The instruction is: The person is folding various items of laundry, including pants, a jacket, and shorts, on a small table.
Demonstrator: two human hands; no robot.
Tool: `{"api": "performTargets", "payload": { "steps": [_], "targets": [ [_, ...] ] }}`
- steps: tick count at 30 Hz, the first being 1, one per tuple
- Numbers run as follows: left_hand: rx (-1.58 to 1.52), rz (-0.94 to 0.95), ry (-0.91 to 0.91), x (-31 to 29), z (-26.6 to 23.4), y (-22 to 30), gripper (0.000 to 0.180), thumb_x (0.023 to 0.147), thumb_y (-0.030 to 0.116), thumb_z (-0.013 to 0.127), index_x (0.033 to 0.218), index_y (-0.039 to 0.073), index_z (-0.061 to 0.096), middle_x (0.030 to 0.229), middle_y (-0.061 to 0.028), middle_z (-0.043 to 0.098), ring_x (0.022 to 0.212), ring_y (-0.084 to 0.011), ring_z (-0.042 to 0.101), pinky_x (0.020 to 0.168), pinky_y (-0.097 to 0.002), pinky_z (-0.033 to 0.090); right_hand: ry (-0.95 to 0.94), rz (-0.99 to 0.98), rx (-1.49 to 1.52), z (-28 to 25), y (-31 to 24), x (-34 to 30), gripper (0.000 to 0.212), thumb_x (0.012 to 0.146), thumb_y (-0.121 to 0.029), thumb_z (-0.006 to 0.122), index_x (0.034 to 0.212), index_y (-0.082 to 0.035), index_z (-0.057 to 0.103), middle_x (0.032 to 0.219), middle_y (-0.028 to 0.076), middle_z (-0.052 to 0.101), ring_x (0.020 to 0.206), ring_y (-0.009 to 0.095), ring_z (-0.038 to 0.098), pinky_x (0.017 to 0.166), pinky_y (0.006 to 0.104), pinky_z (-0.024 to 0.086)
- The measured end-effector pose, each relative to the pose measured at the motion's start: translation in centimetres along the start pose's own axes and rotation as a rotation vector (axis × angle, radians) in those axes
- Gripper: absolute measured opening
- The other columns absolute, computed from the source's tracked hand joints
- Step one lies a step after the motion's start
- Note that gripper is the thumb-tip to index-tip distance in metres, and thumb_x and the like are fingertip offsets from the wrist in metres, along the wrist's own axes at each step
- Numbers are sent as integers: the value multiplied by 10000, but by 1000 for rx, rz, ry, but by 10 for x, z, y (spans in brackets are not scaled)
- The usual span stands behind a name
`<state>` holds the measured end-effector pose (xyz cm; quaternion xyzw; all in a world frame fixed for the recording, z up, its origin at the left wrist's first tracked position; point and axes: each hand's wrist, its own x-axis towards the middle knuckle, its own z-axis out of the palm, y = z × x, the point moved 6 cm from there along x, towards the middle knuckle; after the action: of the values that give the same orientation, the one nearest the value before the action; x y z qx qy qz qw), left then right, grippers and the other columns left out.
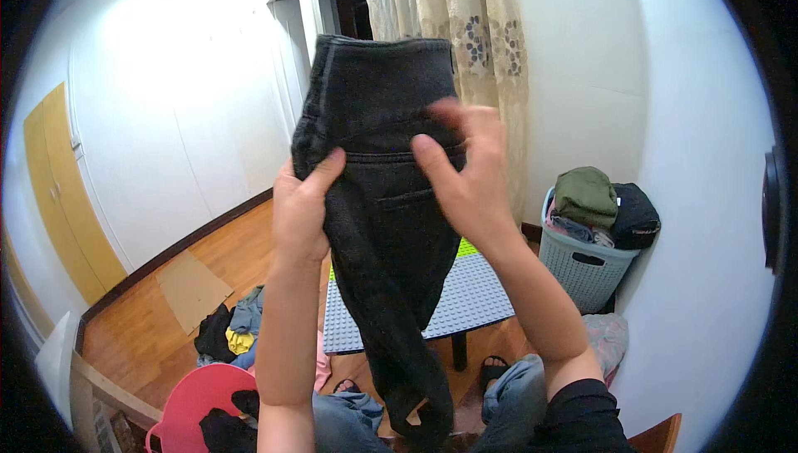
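Note:
A pair of black jeans (391,237) hangs upright in front of me, with a folded part at the top and the long legs trailing down toward my lap. My left hand (306,204) is closed on its left side, thumb pressed on the front and fingers hidden behind the cloth. At the right side is my right hand (470,158), its thumb and forefinger apart over the front of the cloth. The fingertips of that hand are smeared by motion. Behind the jeans stands a low table (478,295) with a grey studded top and a green strip.
A light blue laundry basket (586,266) full of clothes stands by the right wall. On the floor at left lie a clothes pile (237,328) and a flat cardboard sheet (191,291). A red tub (195,403) holding dark clothes is at lower left. A patterned curtain (490,62) hangs behind.

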<state>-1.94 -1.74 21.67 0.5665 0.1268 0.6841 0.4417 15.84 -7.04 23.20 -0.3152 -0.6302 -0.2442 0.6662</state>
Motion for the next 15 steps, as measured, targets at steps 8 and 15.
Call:
{"api": "performTargets", "payload": {
  "steps": [8,15],
  "targets": [
    [18,-87,-31,3,9,40,335,796,106,595,1069,-66,502,990,-143,587,850,-200,580,739,-304,467,-401,784,879,5,24,-6,683,690,-281,723,1205,37,406,1139,175,510,1027,245,514,863,353,425],
    [307,227,6,33,19,76,339,795,132,597,1046,-78,508,942,-139,604,843,-191,583,796,-286,433,-59,245,490,-16,9,64,503,661,-272,747,985,65,560,893,148,626,806,201,603,744,305,471]
  ]
}}
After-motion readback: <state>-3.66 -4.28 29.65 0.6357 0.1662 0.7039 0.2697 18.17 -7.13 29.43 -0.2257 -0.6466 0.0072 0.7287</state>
